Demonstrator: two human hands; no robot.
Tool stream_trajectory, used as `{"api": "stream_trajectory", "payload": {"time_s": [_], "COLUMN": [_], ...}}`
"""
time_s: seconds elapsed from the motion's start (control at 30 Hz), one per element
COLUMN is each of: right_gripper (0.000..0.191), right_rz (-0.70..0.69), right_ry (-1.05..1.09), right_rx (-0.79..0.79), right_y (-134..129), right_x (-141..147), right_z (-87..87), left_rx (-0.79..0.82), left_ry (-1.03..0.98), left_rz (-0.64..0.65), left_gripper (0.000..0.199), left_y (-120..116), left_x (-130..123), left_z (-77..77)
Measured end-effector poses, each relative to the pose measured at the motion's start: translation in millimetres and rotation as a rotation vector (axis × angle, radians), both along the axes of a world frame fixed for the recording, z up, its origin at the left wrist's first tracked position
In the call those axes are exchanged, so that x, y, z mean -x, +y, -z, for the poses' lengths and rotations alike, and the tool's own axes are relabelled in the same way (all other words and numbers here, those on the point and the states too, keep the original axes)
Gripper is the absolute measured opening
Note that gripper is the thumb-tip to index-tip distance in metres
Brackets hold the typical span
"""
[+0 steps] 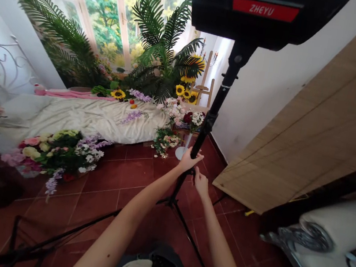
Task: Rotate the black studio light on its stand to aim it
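Two hands on a black light stand [214,107] here: the left hand [189,161] is wrapped closed around the pole, and the right hand [200,182] sits just below it, fingers [197,173] curled in at the pole, though I can't tell if it's really gripping. A ZHEYU-branded light head [259,12] tops the stand, with a big flower arrangement [57,155] on red floor tiles [118,178] left of it.

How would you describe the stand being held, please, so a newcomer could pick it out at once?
Beneath the black lamp marked ZHEYU, a thin black stand drops to the red tile floor. Only it has the left hand wrapped around it.
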State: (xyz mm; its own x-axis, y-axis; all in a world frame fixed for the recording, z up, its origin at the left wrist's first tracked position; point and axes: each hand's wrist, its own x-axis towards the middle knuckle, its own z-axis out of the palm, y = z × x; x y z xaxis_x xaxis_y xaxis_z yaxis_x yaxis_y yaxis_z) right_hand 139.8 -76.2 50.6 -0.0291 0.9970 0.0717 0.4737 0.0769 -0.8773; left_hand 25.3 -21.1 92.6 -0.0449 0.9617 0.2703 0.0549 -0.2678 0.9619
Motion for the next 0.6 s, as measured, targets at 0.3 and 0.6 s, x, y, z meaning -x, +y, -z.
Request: {"api": "stream_trajectory", "payload": {"time_s": [0.3,0.6], "right_gripper": [0.045,0.02], "right_rz": [-0.278,-0.212], "right_ry": [1.144,1.662], "right_rx": [0.743,0.96], "right_y": [5.8,9.1], "right_x": [-9.3,-9.3], "right_z": [6.3,-2.9], "left_rx": [0.182,0.145], "left_ry": [0.034,0.129], "left_rz": [-0.267,-0.388], "left_gripper": [0.034,0.029], "left_y": [29.0,30.7], "left_x": [-19.0,-25.8], "left_z": [24.0,24.3]}}
